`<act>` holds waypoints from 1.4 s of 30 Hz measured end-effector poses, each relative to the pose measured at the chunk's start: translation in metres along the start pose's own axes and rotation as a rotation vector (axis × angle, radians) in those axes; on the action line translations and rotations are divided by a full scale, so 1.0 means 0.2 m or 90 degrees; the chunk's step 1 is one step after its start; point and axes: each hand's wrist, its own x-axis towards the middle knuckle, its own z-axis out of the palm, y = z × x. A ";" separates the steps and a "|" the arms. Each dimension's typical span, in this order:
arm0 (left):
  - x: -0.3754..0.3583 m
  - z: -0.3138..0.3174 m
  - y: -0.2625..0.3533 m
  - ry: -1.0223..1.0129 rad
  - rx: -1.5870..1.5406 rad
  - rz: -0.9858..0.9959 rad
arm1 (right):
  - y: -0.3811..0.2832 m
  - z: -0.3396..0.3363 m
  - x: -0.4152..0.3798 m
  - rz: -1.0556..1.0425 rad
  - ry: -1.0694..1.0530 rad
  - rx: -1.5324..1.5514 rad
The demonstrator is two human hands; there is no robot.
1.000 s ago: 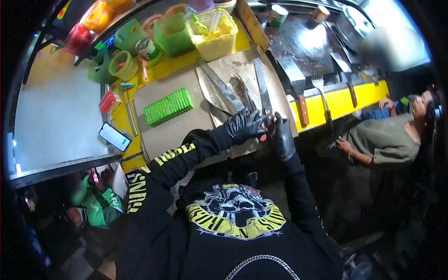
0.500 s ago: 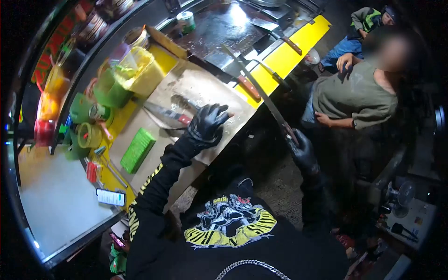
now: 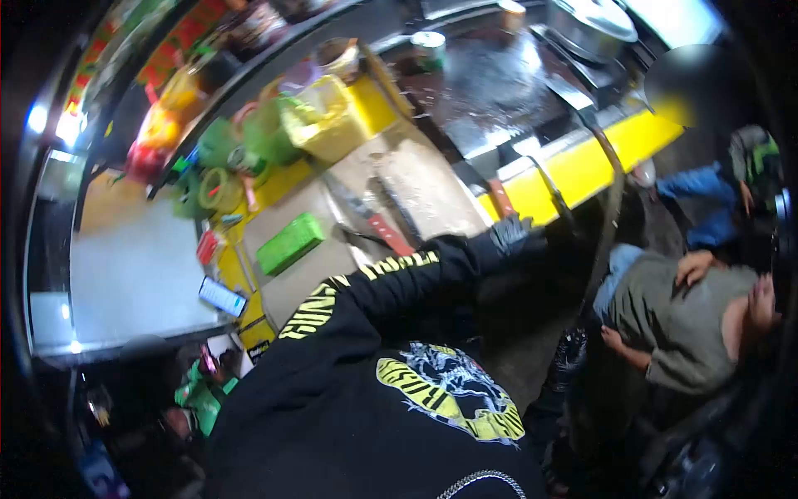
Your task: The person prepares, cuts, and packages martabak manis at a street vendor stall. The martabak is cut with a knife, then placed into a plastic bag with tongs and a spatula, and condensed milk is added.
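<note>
My right hand (image 3: 568, 353), in a black glove, is closed around the lower end of a long knife (image 3: 605, 237) at the counter's right side. Its narrow dark blade points up toward the yellow edge. My left hand (image 3: 514, 234), also black-gloved, reaches past the near edge of the brown cutting board (image 3: 432, 187); its fingers are lost in the dark. On the board lie a red-handled knife (image 3: 384, 229), a dark slim tool (image 3: 399, 208) and a bright green block (image 3: 291, 243). Another red-handled blade (image 3: 500, 198) rests just beyond my left hand.
A yellow tub (image 3: 328, 125) and green containers (image 3: 218, 143) line the board's far side. A griddle (image 3: 499, 91) and a lidded pot (image 3: 594, 25) stand behind. A spatula (image 3: 578, 100) lies on the yellow ledge. A phone (image 3: 222, 296) sits left. A person (image 3: 690, 324) stands right.
The view has swung, shifting the counter rightward. My left hand has moved off the board toward its right edge. The long knife in my right hand now points more upright.
</note>
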 end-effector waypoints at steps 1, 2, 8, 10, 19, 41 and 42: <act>-0.18 0.22 -0.13 -0.148 0.220 -0.010 | 0.12 0.00 0.03 -0.004 -0.033 -0.002; -0.14 -0.02 0.05 -0.161 0.130 -0.118 | 0.20 0.00 0.07 -0.012 -0.061 -0.003; -0.33 -0.69 0.26 -0.031 0.255 -0.078 | 0.49 0.18 0.25 0.079 -0.143 0.392; -0.39 -0.94 0.31 -0.037 0.279 -0.052 | 0.34 0.25 0.26 0.100 -0.195 0.376; -0.83 -1.18 0.47 -0.031 0.291 -0.029 | -0.01 0.69 -0.04 0.417 -0.391 0.879; -2.38 -1.98 -0.25 0.136 0.524 -1.079 | -0.35 1.20 -0.37 -0.140 -0.493 0.098; -2.55 -1.98 -0.41 0.010 0.582 -1.028 | -0.37 1.20 -0.38 -0.156 -0.493 0.079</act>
